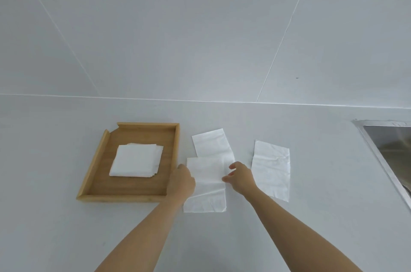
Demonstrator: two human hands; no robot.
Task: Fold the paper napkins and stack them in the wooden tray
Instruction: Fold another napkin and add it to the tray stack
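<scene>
A wooden tray [95, 167] lies on the white counter at the left, with a stack of folded white napkins [135, 160] in its middle. Right of the tray a near napkin [208, 185] lies unfolded and flat. My left hand [181, 181] rests on its left edge, fingers curled on the paper. My right hand [241, 177] touches its right edge with fingers spread. A second napkin [211, 142] lies behind it, partly overlapped. A third napkin [272, 169] lies flat to the right.
A steel sink [391, 149] is set into the counter at the far right. A white tiled wall [200, 38] rises behind the counter.
</scene>
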